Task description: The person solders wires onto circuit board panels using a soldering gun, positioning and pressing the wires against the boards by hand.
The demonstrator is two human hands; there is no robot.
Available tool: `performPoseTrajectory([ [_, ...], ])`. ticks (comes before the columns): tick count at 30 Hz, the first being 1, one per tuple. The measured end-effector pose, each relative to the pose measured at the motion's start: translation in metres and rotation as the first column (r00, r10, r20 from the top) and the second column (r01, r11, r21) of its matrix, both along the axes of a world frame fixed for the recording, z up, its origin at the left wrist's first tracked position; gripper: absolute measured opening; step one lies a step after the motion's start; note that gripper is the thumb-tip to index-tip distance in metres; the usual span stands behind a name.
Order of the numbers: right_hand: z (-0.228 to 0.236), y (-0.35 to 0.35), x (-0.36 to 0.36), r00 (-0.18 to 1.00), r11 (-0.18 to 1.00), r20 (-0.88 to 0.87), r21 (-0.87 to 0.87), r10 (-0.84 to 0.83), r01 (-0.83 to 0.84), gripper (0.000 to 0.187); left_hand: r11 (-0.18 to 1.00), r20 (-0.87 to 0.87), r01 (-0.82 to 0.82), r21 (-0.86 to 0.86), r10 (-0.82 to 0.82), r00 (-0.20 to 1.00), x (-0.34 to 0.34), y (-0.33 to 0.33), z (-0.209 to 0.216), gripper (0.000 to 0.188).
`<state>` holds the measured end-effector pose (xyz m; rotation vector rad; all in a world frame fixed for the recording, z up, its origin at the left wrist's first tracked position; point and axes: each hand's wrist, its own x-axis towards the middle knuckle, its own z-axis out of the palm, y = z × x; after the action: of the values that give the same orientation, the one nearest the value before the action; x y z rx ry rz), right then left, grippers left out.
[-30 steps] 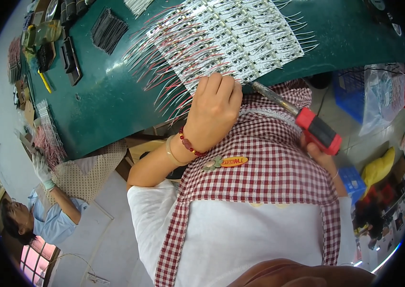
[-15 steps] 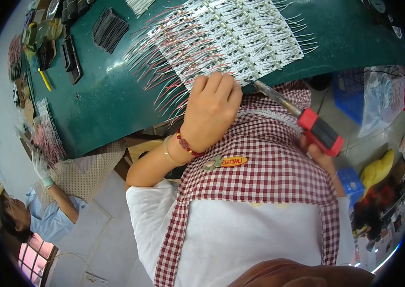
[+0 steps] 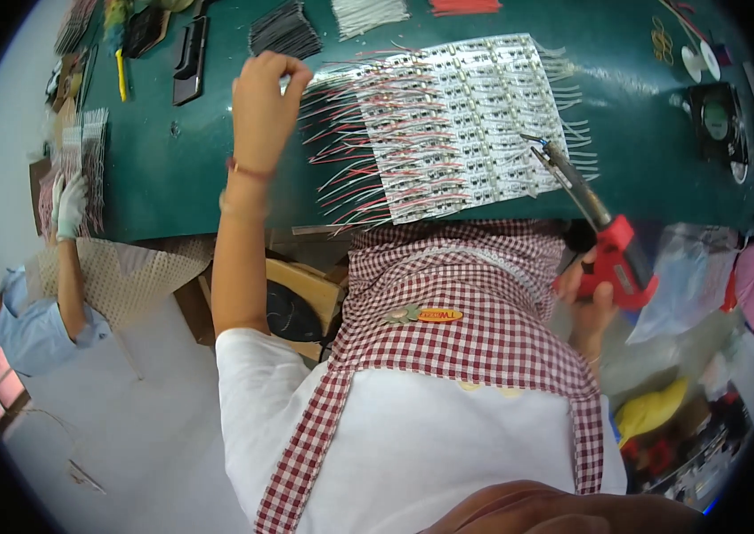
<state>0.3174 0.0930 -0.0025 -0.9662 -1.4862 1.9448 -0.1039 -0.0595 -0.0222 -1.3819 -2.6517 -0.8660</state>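
My right hand (image 3: 589, 289) grips a red-and-black soldering gun (image 3: 622, 258). Its long metal barrel points up and left, with the forked tip in front of the panel of small circuit boards (image 3: 475, 116); contact cannot be judged. Rows of thin red, white and dark wires (image 3: 350, 147) stick out from the panel's left side, and pale wires from its right. Over the table left of the panel, my left hand (image 3: 263, 107) has its fingers curled toward the thumb, close to a bundle of black wires (image 3: 286, 31). Anything in that pinch is too small to make out.
White wires (image 3: 370, 13) and red wires (image 3: 466, 6) lie along the green table's (image 3: 190, 169) far side. A black holder (image 3: 188, 67) and yellow-handled tool (image 3: 121, 76) are at left; a dark device (image 3: 717, 120) and white spool (image 3: 700, 60) at right. Another person's gloved hand (image 3: 68, 205) handles wires.
My left hand has left the panel's near edge and moved left and away toward the black wires. The soldering gun's tip has come off the near corner. My view has shifted too.
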Motion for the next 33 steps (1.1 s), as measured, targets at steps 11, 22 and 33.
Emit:
performPoseTrajectory([
  [11, 0.009, 0.004, -0.015, 0.956, 0.997, -0.286, -0.058, -0.071, 0.057, 0.052, 1.0, -0.32, -0.006, 0.021, 0.012, 0.947, -0.032, 0.072, 0.006, 0.013],
  [22, -0.021, 0.042, -0.081, 0.88, 0.968, -0.454, -0.25, -0.138, 0.023, 0.048, 0.939, 0.022, 0.345, -0.02, -0.344, 0.939, 0.063, 0.158, -0.029, 0.019],
  [33, -0.018, 0.01, -0.079, 0.892, 0.969, -0.436, -0.249, -0.116, 0.004, 0.046, 0.929, 0.117, 0.37, -0.026, -0.365, 0.924, 0.064, 0.127, -0.019, 0.013],
])
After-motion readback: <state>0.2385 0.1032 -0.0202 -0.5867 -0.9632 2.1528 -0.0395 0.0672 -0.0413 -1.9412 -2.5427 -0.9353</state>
